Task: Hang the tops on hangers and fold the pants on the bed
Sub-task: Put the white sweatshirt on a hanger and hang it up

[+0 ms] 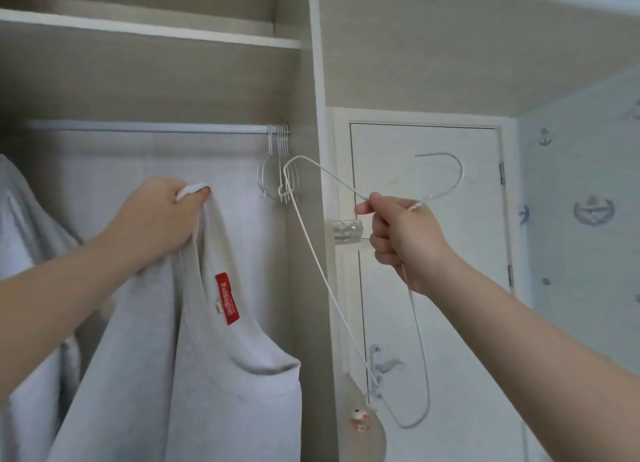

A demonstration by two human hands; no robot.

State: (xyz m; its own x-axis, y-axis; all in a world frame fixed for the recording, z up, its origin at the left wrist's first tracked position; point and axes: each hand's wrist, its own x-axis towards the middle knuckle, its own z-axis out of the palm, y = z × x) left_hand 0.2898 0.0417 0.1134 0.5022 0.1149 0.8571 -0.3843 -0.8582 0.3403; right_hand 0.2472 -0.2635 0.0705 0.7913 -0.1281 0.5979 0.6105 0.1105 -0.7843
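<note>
My left hand (162, 215) grips a light grey top (214, 375) by its shoulder strap and holds it up in front of the open wardrobe. A red label (227, 298) shows inside the neckline. My right hand (401, 240) grips a white wire hanger (322, 274) near its neck, held up to the right of the top. The hanger is tilted, its hook (446, 170) pointing right and one end reaching toward the rail. The hanger and the top are apart.
A metal rail (145, 127) crosses the wardrobe, with several empty white hangers (278, 163) bunched at its right end. Another pale garment (24, 226) hangs at the far left. A white door (446, 288) and patterned blue wall (585, 219) lie to the right.
</note>
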